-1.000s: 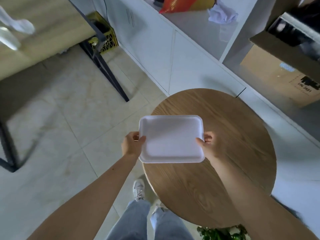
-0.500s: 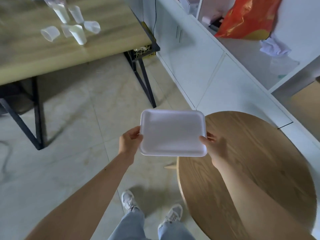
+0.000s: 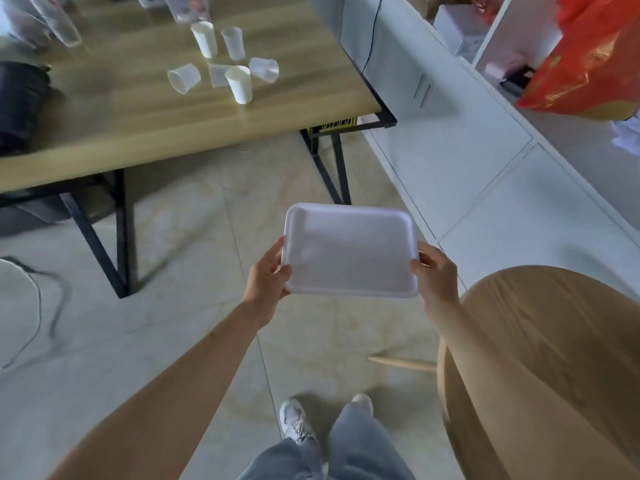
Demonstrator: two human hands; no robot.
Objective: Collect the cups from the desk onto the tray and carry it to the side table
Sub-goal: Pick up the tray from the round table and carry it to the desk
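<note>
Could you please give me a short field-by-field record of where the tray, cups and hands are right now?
tray: white, empty, held level above the floor
left hand: grips tray's left edge
right hand: grips tray's right edge
cups: six white, clustered on desk; some upright, some tipped
side table: round, wooden, at right

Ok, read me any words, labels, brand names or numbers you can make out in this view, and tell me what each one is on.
No text is readable.
Red bag on the white counter: gold markings, too blurred to read.
Clear bottle on the desk: label blurred, unreadable.
Paper cups: plain white, no print visible.
Tray, held by left hand and right hand: blank.
</note>
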